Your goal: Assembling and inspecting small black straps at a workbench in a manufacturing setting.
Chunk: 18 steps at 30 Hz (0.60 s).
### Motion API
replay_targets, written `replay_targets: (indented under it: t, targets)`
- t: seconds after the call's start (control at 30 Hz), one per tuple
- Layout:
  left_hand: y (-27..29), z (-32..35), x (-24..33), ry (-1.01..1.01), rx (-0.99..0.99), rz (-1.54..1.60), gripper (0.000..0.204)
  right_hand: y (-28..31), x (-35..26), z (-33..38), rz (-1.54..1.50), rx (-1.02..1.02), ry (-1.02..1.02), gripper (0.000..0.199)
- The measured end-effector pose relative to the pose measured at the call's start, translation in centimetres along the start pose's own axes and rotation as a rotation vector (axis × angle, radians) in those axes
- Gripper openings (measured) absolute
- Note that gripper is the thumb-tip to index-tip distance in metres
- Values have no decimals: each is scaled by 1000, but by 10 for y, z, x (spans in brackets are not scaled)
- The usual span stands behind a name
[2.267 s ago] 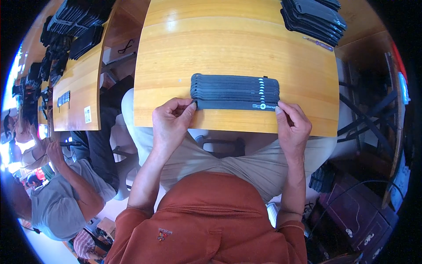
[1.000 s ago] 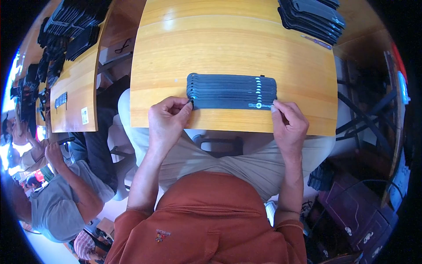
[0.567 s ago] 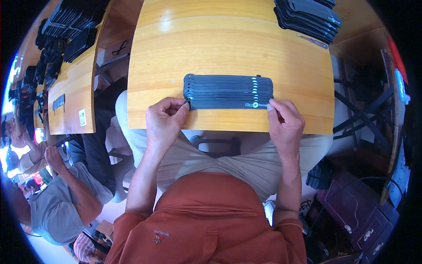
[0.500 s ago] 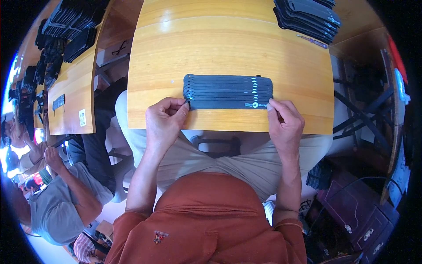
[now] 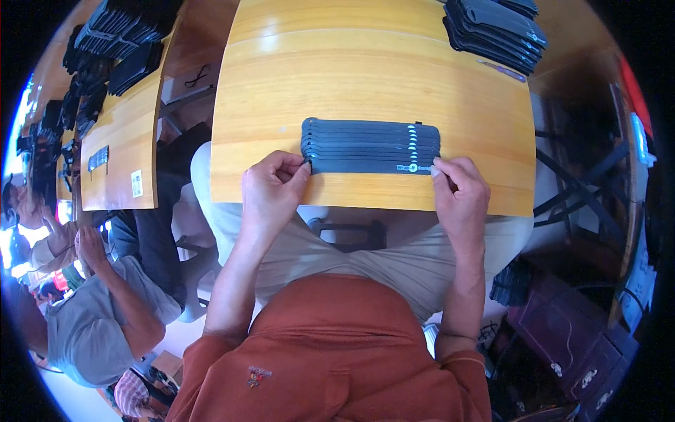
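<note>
A fan of several dark grey fabric straps [image 5: 365, 146] lies across the near part of the wooden table [image 5: 337, 84]. They overlap like shingles, with holes at their left ends and pale printed marks near the right. My left hand [image 5: 271, 188] pinches the lower left corner of the nearest strap between thumb and forefinger. At the opposite end, my right hand [image 5: 464, 197] pinches that same strap's right tip. The remaining fingers of both hands are curled in.
A stack of similar dark straps [image 5: 496, 35] sits at the far right, with a screwdriver [image 5: 502, 70] beside it. On the left, another table [image 5: 119, 183] carries more dark stacks; a co-worker [image 5: 105, 316] sits by it. Purple drawers [image 5: 562, 330] stand at lower right.
The view has shifted slightly, so the table and straps appear a little farther right. Both hands keep their pinch at the strap's ends. The co-worker's hand has moved a little.
</note>
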<state>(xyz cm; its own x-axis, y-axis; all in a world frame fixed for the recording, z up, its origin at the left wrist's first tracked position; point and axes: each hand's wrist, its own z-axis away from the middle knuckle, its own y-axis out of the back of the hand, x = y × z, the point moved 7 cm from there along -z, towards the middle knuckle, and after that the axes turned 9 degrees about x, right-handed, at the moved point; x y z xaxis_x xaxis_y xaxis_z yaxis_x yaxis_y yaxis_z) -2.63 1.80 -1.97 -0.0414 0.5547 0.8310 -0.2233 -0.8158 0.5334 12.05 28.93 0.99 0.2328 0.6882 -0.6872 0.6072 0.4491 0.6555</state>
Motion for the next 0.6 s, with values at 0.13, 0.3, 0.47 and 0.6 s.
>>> replay_targets:
  t: [0.13, 0.3, 0.47, 0.6]
  targets:
    - [4, -1, 8, -90, 20, -57, 14, 0, -2, -1, 3, -16, -18, 11]
    - [10, 1, 14, -197, 76, -131, 13, 0, -4, -1, 1, -10, -1, 11]
    - [10, 6, 22, -361, 112, -200, 15, -1, -5, 0, 2, 2, 18, 11]
    - [8, 21, 28, -491, 164, -266, 13, 0, -6, 2, 24, 17, 51, 12]
